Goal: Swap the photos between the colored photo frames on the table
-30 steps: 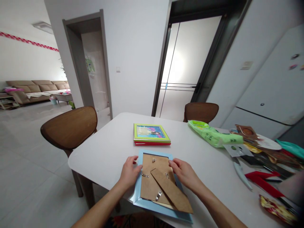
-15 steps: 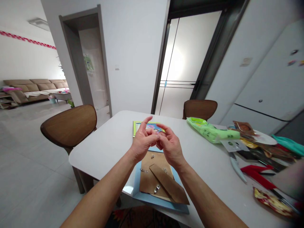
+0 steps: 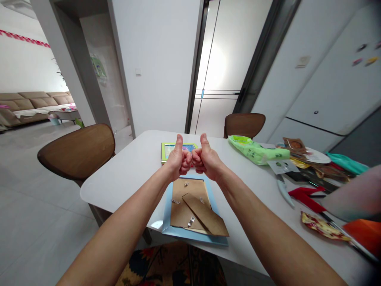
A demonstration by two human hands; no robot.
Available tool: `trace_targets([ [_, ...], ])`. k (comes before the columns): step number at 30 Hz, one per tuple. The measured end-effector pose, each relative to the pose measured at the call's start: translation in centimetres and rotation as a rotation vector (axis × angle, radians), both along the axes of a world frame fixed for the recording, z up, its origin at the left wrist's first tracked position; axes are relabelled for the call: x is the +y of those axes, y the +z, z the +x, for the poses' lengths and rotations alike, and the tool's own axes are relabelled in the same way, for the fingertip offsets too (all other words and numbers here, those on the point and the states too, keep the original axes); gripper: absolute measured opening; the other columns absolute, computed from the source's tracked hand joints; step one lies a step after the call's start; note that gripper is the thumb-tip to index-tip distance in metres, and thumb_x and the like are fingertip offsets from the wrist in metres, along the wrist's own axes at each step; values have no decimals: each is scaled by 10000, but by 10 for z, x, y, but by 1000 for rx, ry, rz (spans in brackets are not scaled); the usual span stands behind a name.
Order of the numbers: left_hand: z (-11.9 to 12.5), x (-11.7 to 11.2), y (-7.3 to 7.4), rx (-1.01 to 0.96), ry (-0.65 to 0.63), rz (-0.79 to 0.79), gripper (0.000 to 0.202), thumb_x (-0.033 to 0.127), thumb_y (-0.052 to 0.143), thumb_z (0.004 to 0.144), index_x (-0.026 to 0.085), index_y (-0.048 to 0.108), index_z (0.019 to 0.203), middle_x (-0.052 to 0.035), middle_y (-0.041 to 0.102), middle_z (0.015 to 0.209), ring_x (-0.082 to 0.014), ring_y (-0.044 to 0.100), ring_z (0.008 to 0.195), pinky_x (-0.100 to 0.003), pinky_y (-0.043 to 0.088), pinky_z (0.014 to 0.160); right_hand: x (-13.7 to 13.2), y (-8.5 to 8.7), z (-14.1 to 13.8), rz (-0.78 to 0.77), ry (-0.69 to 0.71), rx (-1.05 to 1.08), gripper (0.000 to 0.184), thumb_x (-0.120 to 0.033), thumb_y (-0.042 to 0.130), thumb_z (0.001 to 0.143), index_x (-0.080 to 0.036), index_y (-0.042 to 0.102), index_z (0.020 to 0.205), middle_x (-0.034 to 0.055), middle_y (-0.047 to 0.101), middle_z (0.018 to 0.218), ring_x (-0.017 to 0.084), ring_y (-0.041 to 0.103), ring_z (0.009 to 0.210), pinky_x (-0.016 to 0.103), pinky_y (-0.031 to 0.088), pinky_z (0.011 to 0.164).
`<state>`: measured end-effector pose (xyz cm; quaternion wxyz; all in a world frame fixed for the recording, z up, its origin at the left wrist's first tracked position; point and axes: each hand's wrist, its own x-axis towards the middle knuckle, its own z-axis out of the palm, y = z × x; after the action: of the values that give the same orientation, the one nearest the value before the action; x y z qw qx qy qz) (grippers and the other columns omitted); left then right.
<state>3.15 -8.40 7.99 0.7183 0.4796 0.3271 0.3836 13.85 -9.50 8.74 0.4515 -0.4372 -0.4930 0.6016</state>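
A blue picture frame [image 3: 190, 206] lies face down at the near edge of a white table [image 3: 131, 174]. Its brown backing board and folded easel leg face up, and four small metal fittings show on the board. Directly above its far end, the left hand [image 3: 177, 161] and right hand [image 3: 206, 161] hover clear of it. Both are clenched into fists with the thumbs pointing up and the knuckles touching, and neither grasps anything.

Just beyond the hands, a green-bordered picture frame [image 3: 166, 150] rests flat on the table with its picture facing up. To the right are a light green plastic bag [image 3: 256, 151] and a spread of snack packets [image 3: 321, 228], with a white plate [image 3: 317, 158] among them. The print on the bag and packets is too small to read.

Two brown wooden chairs stand at the table, one on the left [image 3: 77, 151] and one on the far side [image 3: 244, 124]. A patterned rug [image 3: 178, 266] lies beneath the table.

The room has white walls and pale floor tiles. A dark-framed sliding door [image 3: 220, 79] stands behind the table, a white refrigerator [image 3: 336, 87] with magnets on the right, and a beige sofa [image 3: 29, 105] far left.
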Motion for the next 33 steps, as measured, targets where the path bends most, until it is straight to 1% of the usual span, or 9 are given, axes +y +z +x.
trace_targets([
  [5,2,0,-15,122,18,64,677,736,32,689,189,306,398,70,205,302,-44,141,258,-175,92,302,1,-13,-1,-18,-2,-69,608,-731,133,669,-202,258,397,-74,218,303,37,135,272,200,101,316],
  [8,-3,-9,-26,326,151,239,665,705,-8,703,194,334,449,63,270,356,-62,232,288,-187,197,321,-7,-27,5,126,-35,-269,594,-688,149,707,-198,300,407,-62,255,337,51,210,304,210,171,346],
  [10,-13,-25,-43,417,231,336,618,699,134,715,184,412,517,41,380,433,-90,382,376,-213,324,399,-21,-44,13,243,-27,-543,564,-650,239,718,-182,403,450,-33,370,393,75,334,373,220,249,402],
  [13,-34,-57,-82,504,259,435,452,585,563,592,153,559,728,-48,573,769,-191,537,757,-319,409,721,-49,-76,24,357,40,-1008,428,-577,472,639,-171,583,714,41,575,678,150,494,621,254,342,554],
  [15,-47,-75,-107,665,201,575,595,492,671,528,146,541,994,-124,491,1137,-264,425,1059,-393,300,915,-64,-93,27,426,65,-1207,439,-490,583,566,-188,592,884,73,583,866,200,498,786,289,357,663],
  [18,-57,-87,-130,934,57,712,902,462,725,472,138,354,1227,-163,236,1352,-290,209,1229,-451,167,1000,-67,-106,24,474,93,-1277,431,-348,579,583,-192,567,985,78,563,939,212,473,879,302,349,750],
  [22,-58,-80,-133,1045,40,715,1011,479,719,476,135,229,1290,-164,203,1365,-279,201,1240,-465,169,1006,-54,-103,17,467,87,-1237,367,-240,520,608,-184,578,966,65,574,914,197,481,883,286,357,767],
  [27,-60,-76,-131,1021,130,753,1055,424,732,483,120,150,1310,-181,168,1371,-266,171,1251,-459,188,1000,-48,-94,14,511,57,-1233,359,-215,506,598,-196,587,948,65,583,912,209,488,880,299,376,755],
  [33,-65,-80,-126,994,165,791,837,491,683,542,180,332,1235,-136,381,1274,-276,289,1197,-520,109,992,-46,-80,9,532,57,-1234,315,-226,503,608,-203,611,903,63,590,886,209,495,863,306,386,754],
])
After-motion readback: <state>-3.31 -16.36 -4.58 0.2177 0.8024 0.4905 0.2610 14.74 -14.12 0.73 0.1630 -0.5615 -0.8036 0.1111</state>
